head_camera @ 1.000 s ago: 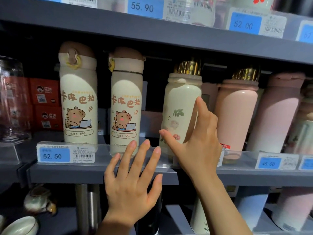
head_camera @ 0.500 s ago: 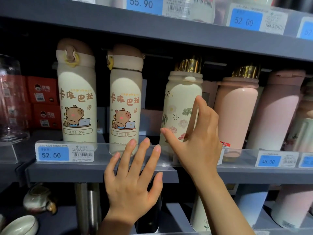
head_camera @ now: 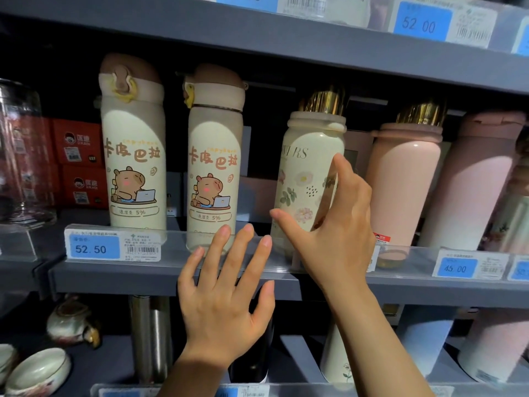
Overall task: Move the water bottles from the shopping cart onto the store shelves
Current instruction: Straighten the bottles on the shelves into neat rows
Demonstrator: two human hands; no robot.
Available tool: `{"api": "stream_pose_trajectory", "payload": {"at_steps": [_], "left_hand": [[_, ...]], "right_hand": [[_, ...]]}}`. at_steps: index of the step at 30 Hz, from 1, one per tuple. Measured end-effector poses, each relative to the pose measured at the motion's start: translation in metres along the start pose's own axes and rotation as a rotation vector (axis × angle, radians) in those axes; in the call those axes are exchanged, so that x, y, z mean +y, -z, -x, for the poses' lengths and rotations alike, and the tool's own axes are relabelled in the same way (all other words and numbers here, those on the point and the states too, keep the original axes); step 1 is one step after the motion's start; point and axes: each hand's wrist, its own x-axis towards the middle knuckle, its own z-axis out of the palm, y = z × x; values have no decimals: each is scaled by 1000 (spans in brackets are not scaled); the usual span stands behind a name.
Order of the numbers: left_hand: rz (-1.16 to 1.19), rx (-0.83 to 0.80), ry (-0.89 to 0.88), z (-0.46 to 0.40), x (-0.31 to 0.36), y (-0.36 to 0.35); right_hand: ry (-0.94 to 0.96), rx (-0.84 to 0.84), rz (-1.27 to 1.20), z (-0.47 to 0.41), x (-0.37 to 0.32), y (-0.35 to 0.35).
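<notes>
A grey store shelf point(head_camera: 171, 277) runs across the scene, with a clear plastic rail along its near edge carrying a blue price tag point(head_camera: 94, 247) reading 52.50 at the left and another price tag point(head_camera: 458, 268) reading 45.00 at the right. Upright on this shelf stand five bottles: at the left a cream capybara bottle point(head_camera: 133, 156) with a brown lid, just right of it a second capybara bottle point(head_camera: 213, 164) of the same print, then the floral bottle point(head_camera: 306, 179) with a gold cap, then a plain pink bottle point(head_camera: 403, 184) with a gold cap, and a paler pink bottle point(head_camera: 481, 184) farthest right. Far left stands a clear glass jar point(head_camera: 23, 156) with red boxes point(head_camera: 78, 164) behind it. The right hand point(head_camera: 335, 233) reaches over the rail to the floral bottle, its grip curved round the lower body, forefinger up the right side and thumb across the front. The left hand point(head_camera: 226, 299) is held flat before the shelf edge, fingers spread and straight, gripping nothing, its fingertips over the rail below the second capybara bottle. On the lower shelf at the near left lie a small teapot point(head_camera: 71, 322) and a pale bowl point(head_camera: 40, 371).
</notes>
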Motion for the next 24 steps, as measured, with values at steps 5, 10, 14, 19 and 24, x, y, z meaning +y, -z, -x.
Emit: {"api": "stream_pose_trajectory", "payload": {"at_steps": [5, 10, 14, 19, 24], "left_hand": [[0, -15, 5, -1, 0, 1], [11, -23, 16, -1, 1, 2], [14, -46, 25, -2, 2, 4], [11, -69, 29, -2, 2, 5], [12, -75, 29, -2, 3, 7]], "right_hand": [[-16, 0, -86, 2, 1, 3], [16, -9, -41, 4, 1, 2], [-4, -8, 11, 1, 0, 0], [-32, -23, -52, 2, 2, 2], [6, -88, -29, 3, 0, 4]]}}
